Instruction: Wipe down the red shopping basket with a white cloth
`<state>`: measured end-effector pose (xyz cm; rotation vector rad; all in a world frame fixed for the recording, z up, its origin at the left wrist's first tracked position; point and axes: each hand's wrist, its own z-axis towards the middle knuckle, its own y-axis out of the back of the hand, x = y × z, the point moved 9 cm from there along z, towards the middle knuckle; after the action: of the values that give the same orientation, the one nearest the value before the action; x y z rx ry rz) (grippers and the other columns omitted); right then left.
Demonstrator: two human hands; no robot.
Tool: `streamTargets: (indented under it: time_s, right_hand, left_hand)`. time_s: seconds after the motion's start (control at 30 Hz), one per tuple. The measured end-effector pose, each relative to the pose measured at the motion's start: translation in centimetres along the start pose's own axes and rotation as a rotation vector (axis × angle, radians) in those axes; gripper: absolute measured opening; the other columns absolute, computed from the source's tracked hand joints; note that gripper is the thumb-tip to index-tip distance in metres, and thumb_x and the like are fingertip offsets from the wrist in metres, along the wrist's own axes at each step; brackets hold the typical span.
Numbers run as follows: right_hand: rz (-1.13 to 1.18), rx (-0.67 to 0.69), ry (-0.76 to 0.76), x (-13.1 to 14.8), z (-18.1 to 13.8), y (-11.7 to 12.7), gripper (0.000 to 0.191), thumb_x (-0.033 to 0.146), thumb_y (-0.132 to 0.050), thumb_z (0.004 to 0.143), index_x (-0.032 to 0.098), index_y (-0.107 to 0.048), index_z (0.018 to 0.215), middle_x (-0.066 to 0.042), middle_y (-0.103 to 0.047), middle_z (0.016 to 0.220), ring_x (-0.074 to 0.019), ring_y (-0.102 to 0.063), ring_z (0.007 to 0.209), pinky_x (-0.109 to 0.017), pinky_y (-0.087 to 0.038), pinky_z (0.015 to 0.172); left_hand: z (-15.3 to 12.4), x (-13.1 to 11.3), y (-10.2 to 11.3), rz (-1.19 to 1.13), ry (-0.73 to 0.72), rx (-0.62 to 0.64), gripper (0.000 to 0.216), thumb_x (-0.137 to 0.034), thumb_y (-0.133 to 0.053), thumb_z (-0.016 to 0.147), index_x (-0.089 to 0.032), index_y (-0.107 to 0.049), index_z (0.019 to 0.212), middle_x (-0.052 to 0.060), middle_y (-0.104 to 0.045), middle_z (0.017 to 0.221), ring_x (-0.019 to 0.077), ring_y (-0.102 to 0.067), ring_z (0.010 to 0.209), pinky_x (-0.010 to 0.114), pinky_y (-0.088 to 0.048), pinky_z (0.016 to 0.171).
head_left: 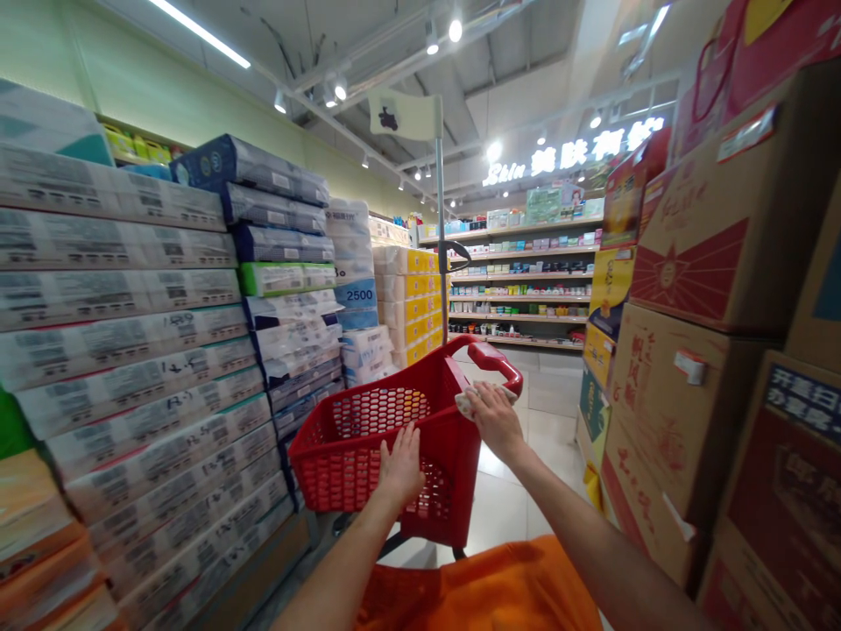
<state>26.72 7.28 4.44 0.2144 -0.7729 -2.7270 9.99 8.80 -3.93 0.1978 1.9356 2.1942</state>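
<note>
Red shopping cart (453, 451): center, handle (503, 365) far right
Left hand (400, 466): open, fingers forward, near side
Right hand (494, 421): palm-down, gripping white cloth (463, 404) by handle

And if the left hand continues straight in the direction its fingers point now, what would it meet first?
Most likely the left hand would meet the near side of the red shopping cart, close to its upper edge; it may already be touching, as depth is unclear here.
</note>
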Motion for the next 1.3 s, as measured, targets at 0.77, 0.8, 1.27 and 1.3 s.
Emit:
streamTargets:
  time_s: [0.77,0.8,1.27,1.3]
  right_hand:
    - [0.991,-0.165,-0.728,1.5,-10.6,0.2,0.043,0.015,-0.039,0.073,0.02,-0.056,0.112,-0.005,-0.061,0.108,-0.0192,-0.055,0.102,-0.034,-0.048,0.084]
    - [0.985,-0.161,-0.736,1.6,-10.8,0.0,0.043,0.014,-0.039,0.074,0.02,-0.055,0.114,-0.005,-0.061,0.108,-0.0192,-0.055,0.102,-0.035,-0.048,0.085]
    - [0.581,0.041,0.091,6.3,-10.6,2.5,0.059,0.013,-0.05,0.076,0.026,-0.034,0.132,-0.008,-0.029,0.14,-0.0252,-0.028,0.127,-0.044,-0.038,0.098]
    - [0.557,0.009,0.121,6.1,-10.2,2.9,0.055,0.011,-0.047,0.079,0.026,-0.037,0.13,-0.008,-0.032,0.139,-0.0242,-0.029,0.127,-0.043,-0.039,0.097]
  left_hand:
    - [-3.4,-8.3,-4.9,-1.951,0.451,0.262,0.003,-0.014,-0.058,0.066,-0.013,-0.056,0.069,-0.001,-0.057,0.053,0.009,-0.053,0.046,0.022,-0.043,0.05]
    - [-3.6,-8.6,-5.0,-1.962,0.438,0.292,0.003,-0.013,-0.058,0.066,-0.013,-0.055,0.067,-0.001,-0.056,0.052,0.0086,-0.052,0.045,0.021,-0.043,0.05]
    - [-3.6,-7.8,-4.5,-2.0,0.502,0.404,0.014,-0.028,-0.051,0.076,-0.016,-0.058,0.074,-0.004,-0.056,0.048,0.0079,-0.051,0.04,0.019,-0.041,0.043]
    - [-3.5,-7.9,-4.0,-2.015,0.485,0.415,0.012,-0.026,-0.051,0.077,-0.016,-0.058,0.077,-0.005,-0.056,0.048,0.0071,-0.05,0.04,0.018,-0.041,0.044]
